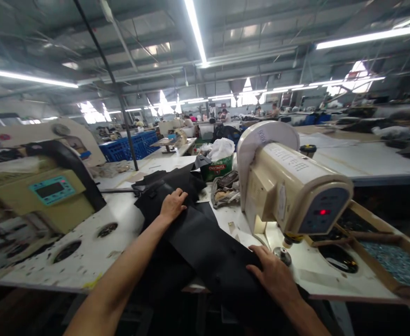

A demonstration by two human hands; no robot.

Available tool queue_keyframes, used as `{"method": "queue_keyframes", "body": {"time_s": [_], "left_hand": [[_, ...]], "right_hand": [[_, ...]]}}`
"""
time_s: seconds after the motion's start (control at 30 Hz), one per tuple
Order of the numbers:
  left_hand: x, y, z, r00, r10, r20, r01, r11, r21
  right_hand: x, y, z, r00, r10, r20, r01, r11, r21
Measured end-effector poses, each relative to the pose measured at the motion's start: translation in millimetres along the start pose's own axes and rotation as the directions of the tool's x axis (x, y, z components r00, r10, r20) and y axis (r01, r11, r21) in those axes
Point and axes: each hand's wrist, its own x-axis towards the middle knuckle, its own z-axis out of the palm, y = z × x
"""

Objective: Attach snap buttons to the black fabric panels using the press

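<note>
Black, smooth sheet material, cut as a long strip (208, 242), lies diagonally over the white worktop (306, 259), its upper end on a loose pile of black flat panels (156, 189) and its lower end past the front edge. The left hand (173, 205) rests on the upper part with fingers bent; whether it grips cannot be told. The right hand (271, 268) touches the strip's right edge, thumb and fingers parted, near the round metal die (282, 255) beneath the cream-coloured press (289, 182). Judging by its broad, shallow bends, the strip is probably light, flexible yet slightly stiff, somewhat slippery and not fragile. Hold by both long edges; support the overhanging end against sliding.
</note>
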Motion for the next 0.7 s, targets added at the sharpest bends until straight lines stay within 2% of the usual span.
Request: {"method": "queue_keyframes", "body": {"time_s": [0.1, 0.27, 0.37, 0.47, 0.7], "left_hand": [[-17.5, -4.0, 13.9, 0.999, -0.036, 0.011, 0.037, 0.995, -0.094], [-37.4, -13.0, 43.5, 0.998, 0.061, 0.02, -0.053, 0.961, -0.273], [-41.3, -18.8, 66.3, 0.997, 0.06, -0.042, -0.072, 0.917, -0.392], [-41.8, -19.8, 81.5, 0.998, 0.005, -0.066, -0.035, 0.89, -0.455], [-47.8, -5.7, 81.2, 0.992, -0.095, -0.079, 0.06, 0.928, -0.367]], "right_hand": [[10.2, -7.9, 6.0, 0.985, -0.172, 0.003, 0.17, 0.98, 0.106], [29.7, -10.0, 27.7, 0.972, -0.215, 0.096, 0.18, 0.942, 0.283], [36.0, -5.7, 35.4, 0.972, -0.212, 0.1, 0.178, 0.946, 0.272], [37.8, -6.0, 35.5, 0.972, -0.202, 0.117, 0.175, 0.962, 0.208], [30.0, -19.8, 36.0, 0.99, -0.136, 0.044, 0.132, 0.988, 0.086]]}}
